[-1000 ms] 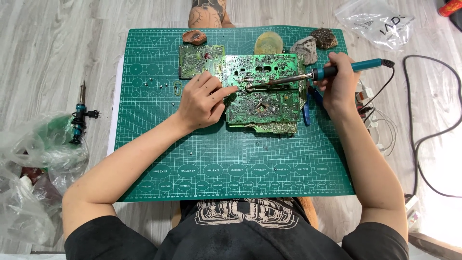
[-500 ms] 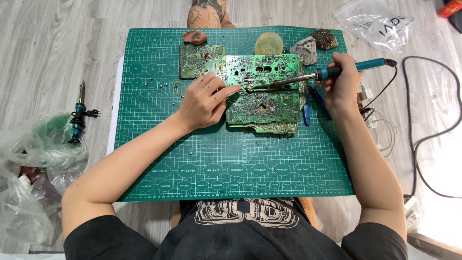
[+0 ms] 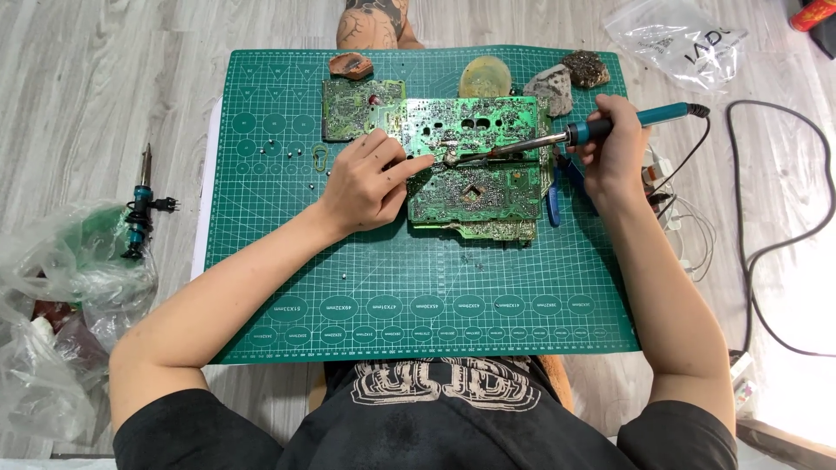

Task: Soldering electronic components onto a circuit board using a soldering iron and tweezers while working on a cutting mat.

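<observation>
Two hands worked one large circuit board (image 3: 475, 165) on the green mat (image 3: 418, 278): the right hand (image 3: 614, 148) gripped one soldering iron (image 3: 601, 129), the left hand (image 3: 370, 183) pressed loosely curled fingers beside its tip. One smaller board (image 3: 357, 109) lay behind.

A large green circuit board (image 3: 475, 170) lies flat on the green cutting mat (image 3: 418, 296), solder side up, its surface stained and dotted with joints, a square hole near its middle. A teal-handled soldering iron (image 3: 601, 129) slants across it, tip touching the board's upper middle
</observation>
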